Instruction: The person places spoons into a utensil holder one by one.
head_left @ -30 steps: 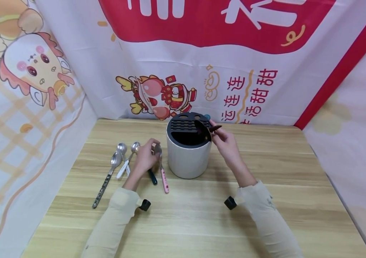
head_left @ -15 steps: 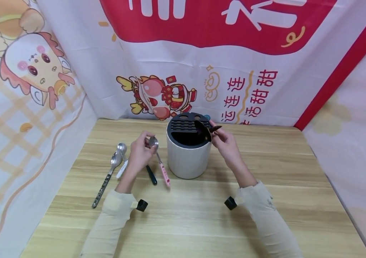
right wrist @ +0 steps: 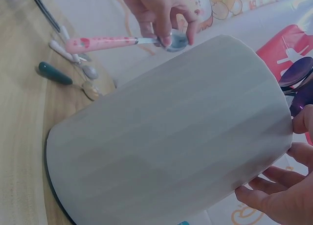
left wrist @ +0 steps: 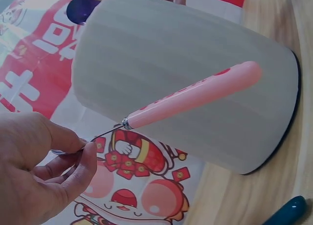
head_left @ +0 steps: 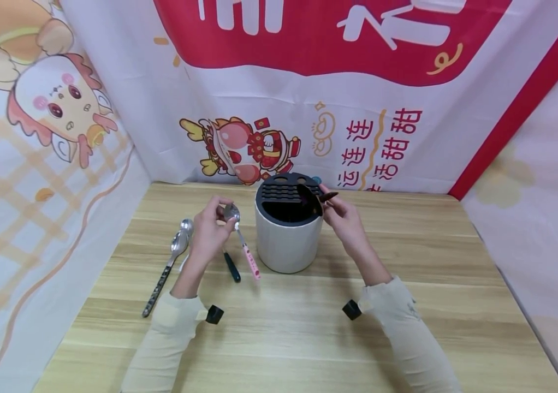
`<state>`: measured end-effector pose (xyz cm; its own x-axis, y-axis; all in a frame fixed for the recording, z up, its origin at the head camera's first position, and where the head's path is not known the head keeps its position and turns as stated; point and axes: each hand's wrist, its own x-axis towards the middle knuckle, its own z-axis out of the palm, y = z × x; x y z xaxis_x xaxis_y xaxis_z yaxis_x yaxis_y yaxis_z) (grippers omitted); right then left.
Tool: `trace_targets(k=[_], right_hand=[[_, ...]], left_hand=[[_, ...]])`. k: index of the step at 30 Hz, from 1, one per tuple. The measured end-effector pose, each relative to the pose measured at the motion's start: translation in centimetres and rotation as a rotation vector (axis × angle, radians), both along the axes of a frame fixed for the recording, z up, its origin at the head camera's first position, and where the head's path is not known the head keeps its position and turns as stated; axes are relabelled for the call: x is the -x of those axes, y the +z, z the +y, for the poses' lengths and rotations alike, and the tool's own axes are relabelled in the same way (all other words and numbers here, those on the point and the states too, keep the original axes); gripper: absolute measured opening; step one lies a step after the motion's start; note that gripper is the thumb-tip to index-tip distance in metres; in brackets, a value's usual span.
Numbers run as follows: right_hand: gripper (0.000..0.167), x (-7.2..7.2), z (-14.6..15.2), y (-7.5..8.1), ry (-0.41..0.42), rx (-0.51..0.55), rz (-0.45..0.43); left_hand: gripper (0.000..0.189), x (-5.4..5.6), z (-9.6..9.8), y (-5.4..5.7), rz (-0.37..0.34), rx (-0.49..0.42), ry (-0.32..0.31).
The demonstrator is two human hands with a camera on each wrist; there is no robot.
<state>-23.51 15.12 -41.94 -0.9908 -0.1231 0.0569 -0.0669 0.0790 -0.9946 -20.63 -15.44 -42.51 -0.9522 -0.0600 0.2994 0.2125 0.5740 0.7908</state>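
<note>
My left hand [head_left: 212, 226] pinches a spoon with a pink handle [head_left: 250, 262] by its steel bowl, left of the cutlery holder. The handle slants down toward me, clear of the table in the left wrist view. The holder [head_left: 286, 248] is a pale grey cylinder with a black slotted top [head_left: 279, 191]. My right hand [head_left: 345, 221] holds the holder's right side near the rim, fingers spread around it in the right wrist view. Dark, shiny spoons [head_left: 310, 199] stick out of the holder's top beside my right fingers.
Left of the holder lie a spoon with a dark green handle [head_left: 231, 267] and a long spoon with a black patterned handle [head_left: 158, 289]. Another steel spoon [head_left: 187, 225] lies behind it. Printed cloth [head_left: 279, 98] hangs behind the wooden table [head_left: 279, 338].
My left hand has lifted the pink-handled spoon off the table and drawn slightly back and left, with its handle end raised. My right hand has stayed on the holder.
</note>
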Motion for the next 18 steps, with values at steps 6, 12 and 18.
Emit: trace_targets(k=[6, 12, 18], right_hand=[[0.049, -0.2, 0.0, 0.1, 0.004, 0.009, -0.012], [0.048, -0.2, 0.0, 0.1, 0.009, 0.021, -0.002], [0.049, -0.2, 0.0, 0.1, 0.014, 0.012, 0.001]], left_hand=[[0.043, -0.5, 0.0, 0.7, 0.018, -0.02, -0.003], [0.039, -1.0, 0.1, 1.7, 0.083, -0.016, 0.024], [0.038, -1.4, 0.2, 2.6, 0.152, -0.046, 0.039]])
